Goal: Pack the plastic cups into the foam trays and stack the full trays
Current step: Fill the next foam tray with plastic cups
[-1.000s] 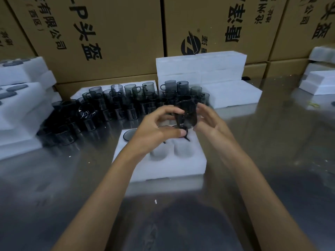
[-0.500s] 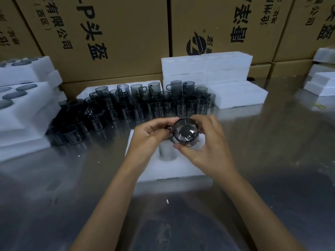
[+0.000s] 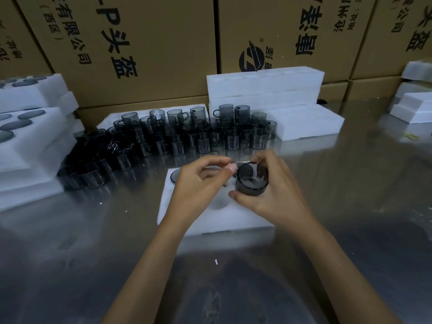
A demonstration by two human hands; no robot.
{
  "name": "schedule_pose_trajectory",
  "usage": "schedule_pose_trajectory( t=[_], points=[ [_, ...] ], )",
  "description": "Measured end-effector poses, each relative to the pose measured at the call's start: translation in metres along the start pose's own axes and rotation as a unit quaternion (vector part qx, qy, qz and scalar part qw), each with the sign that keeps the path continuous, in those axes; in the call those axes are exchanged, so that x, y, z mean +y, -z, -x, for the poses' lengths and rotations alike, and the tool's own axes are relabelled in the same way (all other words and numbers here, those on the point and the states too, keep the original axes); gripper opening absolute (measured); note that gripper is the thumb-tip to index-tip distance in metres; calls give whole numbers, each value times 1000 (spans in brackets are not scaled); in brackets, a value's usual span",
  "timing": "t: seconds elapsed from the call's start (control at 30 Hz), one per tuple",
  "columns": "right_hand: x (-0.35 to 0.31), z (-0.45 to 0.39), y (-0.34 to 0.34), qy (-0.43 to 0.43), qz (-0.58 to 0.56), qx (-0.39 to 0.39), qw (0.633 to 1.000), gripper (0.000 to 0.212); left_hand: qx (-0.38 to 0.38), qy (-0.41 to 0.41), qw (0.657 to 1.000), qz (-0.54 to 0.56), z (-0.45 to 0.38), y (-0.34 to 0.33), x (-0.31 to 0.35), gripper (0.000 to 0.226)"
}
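Note:
A white foam tray (image 3: 219, 218) lies on the steel table in front of me. My right hand (image 3: 271, 195) grips a dark translucent plastic cup (image 3: 252, 181) over the tray's right side, mouth up. My left hand (image 3: 198, 183) hovers beside it, fingers curled, its fingertips at the cup's handle side. One cup (image 3: 175, 175) sits sunk in the tray's far left pocket. A crowd of several loose cups (image 3: 187, 134) stands behind the tray.
Stacks of filled foam trays (image 3: 30, 136) stand at the left. Empty foam trays (image 3: 264, 90) are piled at the back centre, more foam trays (image 3: 413, 106) at the far right. Cardboard boxes (image 3: 140, 43) wall off the back. The steel table (image 3: 350, 206) is bare to the right.
The cup was turned from being held up between both hands to mouth up in my right hand and has come down toward the tray's right side.

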State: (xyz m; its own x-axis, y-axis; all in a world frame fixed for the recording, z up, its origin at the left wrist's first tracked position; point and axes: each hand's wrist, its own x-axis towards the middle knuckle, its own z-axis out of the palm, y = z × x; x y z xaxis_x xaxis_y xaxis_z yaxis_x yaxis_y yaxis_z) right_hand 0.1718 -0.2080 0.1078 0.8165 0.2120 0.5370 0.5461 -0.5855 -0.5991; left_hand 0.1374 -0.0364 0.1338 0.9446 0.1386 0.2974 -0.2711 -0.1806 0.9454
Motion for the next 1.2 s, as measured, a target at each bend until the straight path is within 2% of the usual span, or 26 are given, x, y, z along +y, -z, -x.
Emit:
schedule_pose_trajectory(
  t=[0.13, 0.3, 0.43, 0.53, 0.63, 0.73, 0.9, 1.03, 1.2],
  points=[
    [2, 0, 8, 31, 36, -75, 996, 52, -21, 14, 999, -46, 0, -3, -4, 25],
    [2, 0, 14, 14, 10, -127, 992, 50, -18, 25, 997, -75, -2, -2, -11, 17],
    [4, -1, 19, -39, -69, -164, 983, 24, -23, 17, 994, -110, -2, -3, -15, 16],
    [11, -4, 20, -76, -131, -150, 977, 16, -25, 5, 991, -134, -3, -3, -17, 17],
    [23, -7, 19, -123, -156, -111, 974, 16, -20, -9, 984, -175, -3, -2, -20, 19],
    [31, -7, 18, -174, -205, -138, 953, 28, -45, -17, 975, -215, -2, 0, -19, 27],
    [35, -5, 14, -201, -259, -145, 934, 48, -95, -33, 950, -296, 1, 3, -18, 61],
    [41, -3, 11, -219, -262, -148, 928, 45, -98, -72, 918, -378, 4, -4, -23, 60],
    [43, 0, 13, -222, -325, -159, 906, 46, -102, -74, 917, -378, 3, -4, -29, 59]
  ],
)
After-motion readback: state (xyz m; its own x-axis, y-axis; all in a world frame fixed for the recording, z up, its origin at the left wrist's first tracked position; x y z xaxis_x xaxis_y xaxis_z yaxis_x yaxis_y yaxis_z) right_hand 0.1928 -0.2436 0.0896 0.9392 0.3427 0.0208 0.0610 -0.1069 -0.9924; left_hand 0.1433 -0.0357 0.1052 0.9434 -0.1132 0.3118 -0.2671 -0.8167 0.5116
